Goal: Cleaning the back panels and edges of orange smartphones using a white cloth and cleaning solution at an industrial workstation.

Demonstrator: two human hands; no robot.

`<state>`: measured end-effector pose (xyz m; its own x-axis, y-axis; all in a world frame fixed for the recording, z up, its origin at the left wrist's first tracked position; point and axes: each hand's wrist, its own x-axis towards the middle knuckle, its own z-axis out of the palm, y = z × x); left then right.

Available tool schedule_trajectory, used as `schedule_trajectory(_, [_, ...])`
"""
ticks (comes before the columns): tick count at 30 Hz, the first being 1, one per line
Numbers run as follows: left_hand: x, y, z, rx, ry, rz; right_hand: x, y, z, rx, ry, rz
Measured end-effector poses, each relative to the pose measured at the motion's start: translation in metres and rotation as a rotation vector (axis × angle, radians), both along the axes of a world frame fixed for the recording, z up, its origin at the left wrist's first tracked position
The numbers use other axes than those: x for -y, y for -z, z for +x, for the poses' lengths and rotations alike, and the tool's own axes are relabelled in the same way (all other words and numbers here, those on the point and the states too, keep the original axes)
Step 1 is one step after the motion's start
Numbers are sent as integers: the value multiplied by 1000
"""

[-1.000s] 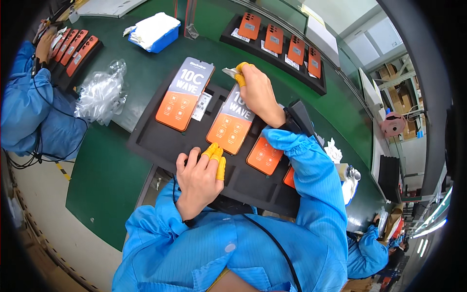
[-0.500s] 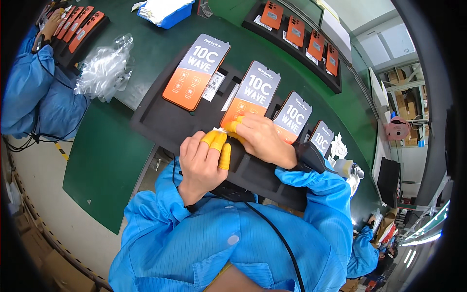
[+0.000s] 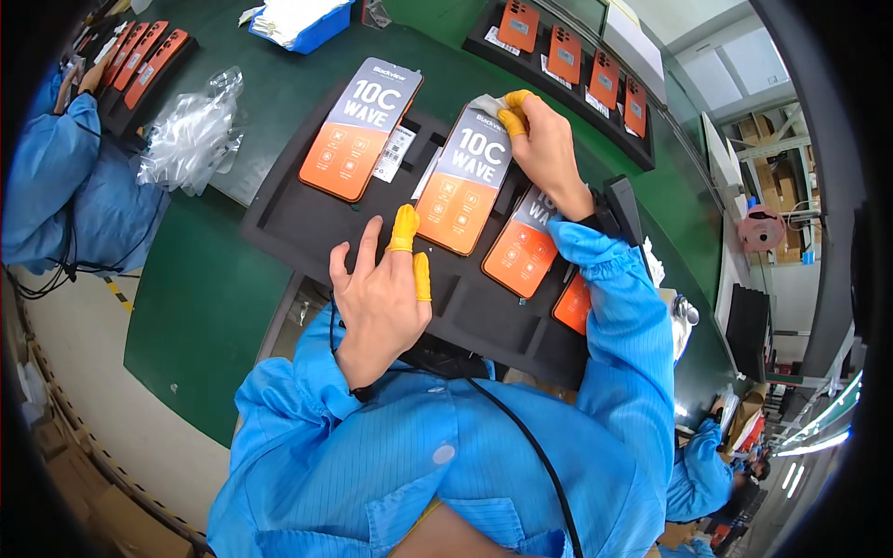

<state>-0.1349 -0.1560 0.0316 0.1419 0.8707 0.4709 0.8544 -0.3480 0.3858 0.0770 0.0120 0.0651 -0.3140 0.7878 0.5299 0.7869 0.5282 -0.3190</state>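
Several smartphones with grey-and-orange front films lie in a black foam tray (image 3: 279,209). At the top edge of the second phone (image 3: 456,206), my right hand (image 3: 547,149) pinches a small whitish wiping cloth (image 3: 486,104) against the film. Yellow finger cots cover some fingertips of both hands. My left hand (image 3: 379,307) is spread with nothing in it, its cot-covered fingertip close to that phone's lower left edge. To the left lies the first phone (image 3: 358,135). My right forearm partly hides the third phone (image 3: 523,251) and the fourth phone (image 3: 573,305).
Clear plastic bags (image 3: 193,135) are heaped at the left, beside a co-worker's blue sleeve (image 3: 56,186). A blue bin (image 3: 321,30) with white pieces stands at the back. Another black tray (image 3: 549,79) holds orange phones. A silver-capped bottle (image 3: 686,312) stands at the right.
My right hand has moved from the second phone's lower end up to its top edge, holding the cloth. My left hand has let go of the cloth and spread its fingers.
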Motion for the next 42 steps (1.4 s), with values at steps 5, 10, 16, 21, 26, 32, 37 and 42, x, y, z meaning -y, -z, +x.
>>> schedule_trajectory(5, [-1,1,0,-6,-1,6,39,9,-16,66,33,109])
schedule_trajectory(10, [-2,0,-1,-9,21,24,106,15,-42,69,-110,-60])
schedule_trajectory(16, [0,-7,-12,156,77,-31,137,12,-53,-24,-274,-273])
schedule_trajectory(21, [-37,-31,-42,214,-95,136,158,-28,-8,-441,-112,-344])
schedule_trajectory(26, [-79,22,-141,617,-97,-44,196,-59,124,-349,697,-17])
schedule_trajectory(32, [-92,18,-130,538,-132,-214,246,-30,251,-128,1206,245])
schedule_trajectory(37, [-62,8,-125,419,-131,-200,246,9,260,27,1140,90])
schedule_trajectory(42, [-33,-13,-87,228,-373,-251,265,7,287,109,1257,9])
